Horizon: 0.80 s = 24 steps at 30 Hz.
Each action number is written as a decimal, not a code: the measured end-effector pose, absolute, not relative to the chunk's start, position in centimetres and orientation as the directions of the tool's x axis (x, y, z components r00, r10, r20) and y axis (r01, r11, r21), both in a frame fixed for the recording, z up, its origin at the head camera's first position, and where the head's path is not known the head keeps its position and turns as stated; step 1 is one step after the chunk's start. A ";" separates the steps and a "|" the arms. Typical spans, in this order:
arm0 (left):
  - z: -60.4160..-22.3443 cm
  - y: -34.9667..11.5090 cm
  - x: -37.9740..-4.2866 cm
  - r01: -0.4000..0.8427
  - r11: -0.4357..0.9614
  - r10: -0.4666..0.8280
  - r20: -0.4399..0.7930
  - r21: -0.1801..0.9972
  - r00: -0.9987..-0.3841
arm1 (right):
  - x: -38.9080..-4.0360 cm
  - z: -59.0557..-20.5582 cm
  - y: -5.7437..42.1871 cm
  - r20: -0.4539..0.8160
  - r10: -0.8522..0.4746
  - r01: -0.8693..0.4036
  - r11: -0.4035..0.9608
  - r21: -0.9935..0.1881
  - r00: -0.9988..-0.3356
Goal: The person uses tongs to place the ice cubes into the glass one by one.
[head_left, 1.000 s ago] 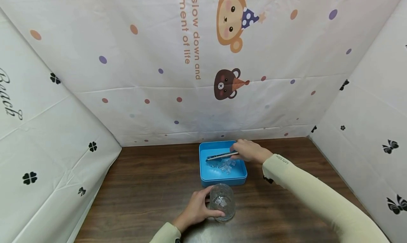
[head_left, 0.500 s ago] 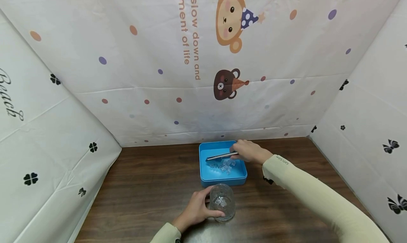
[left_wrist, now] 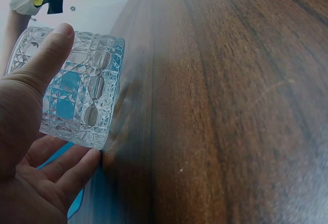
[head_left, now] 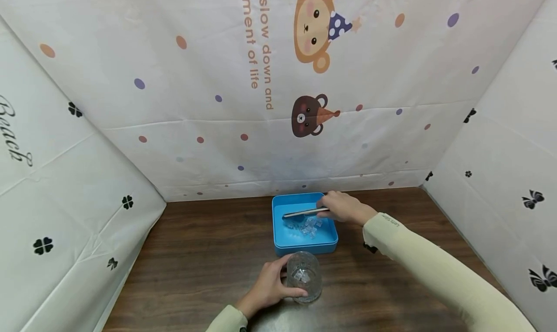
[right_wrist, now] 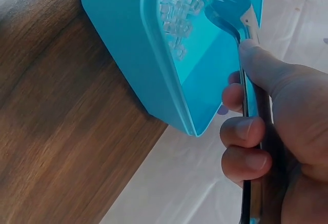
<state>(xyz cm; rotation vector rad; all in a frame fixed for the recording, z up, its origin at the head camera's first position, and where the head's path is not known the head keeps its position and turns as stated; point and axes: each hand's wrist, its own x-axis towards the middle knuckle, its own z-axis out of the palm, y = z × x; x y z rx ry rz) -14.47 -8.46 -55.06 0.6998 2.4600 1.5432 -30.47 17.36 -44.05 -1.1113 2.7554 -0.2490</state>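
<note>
My left hand [head_left: 271, 283] holds a clear, cut-pattern glass [head_left: 314, 269] upright on the wooden table. In the left wrist view, the thumb lies along one side of the glass [left_wrist: 95, 88] and the fingers reach around the other. Something pale and clear shows at its bottom; I cannot tell what. My right hand [head_left: 344, 208] grips metal tongs [head_left: 304, 212] over a blue box [head_left: 306, 249]. Seen from the right wrist, the tongs' pronged end [right_wrist: 228, 8] is inside the box, beside several clear cubes [right_wrist: 177, 16]. No cube is visibly between the tips.
The blue box stands just beyond the glass, near the back of the brown wooden table [head_left: 209, 245]. White printed cloth [head_left: 217, 148] hangs behind the table and along both sides.
The right hand and tongs have shifted very slightly to the right over the box. The left hand and glass have stayed in place.
</note>
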 end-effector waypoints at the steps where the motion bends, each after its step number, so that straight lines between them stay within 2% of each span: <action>1: -55.1 -8.5 -14.5 0.304 0.358 0.464 0.115 0.883 -0.879 | -30.5 -44.1 17.5 -0.082 -0.700 -0.673 0.707 -0.218 -0.709; 13: -54.8 -8.5 -14.4 0.327 0.346 0.465 0.142 0.879 -0.874 | -30.4 -44.3 18.9 0.017 -0.734 -0.714 0.655 -0.249 -0.679; 24: -54.9 -8.5 -14.3 0.317 0.345 0.462 0.134 0.883 -0.877 | -29.7 -43.8 20.6 0.074 -0.681 -0.665 0.677 -0.315 -0.728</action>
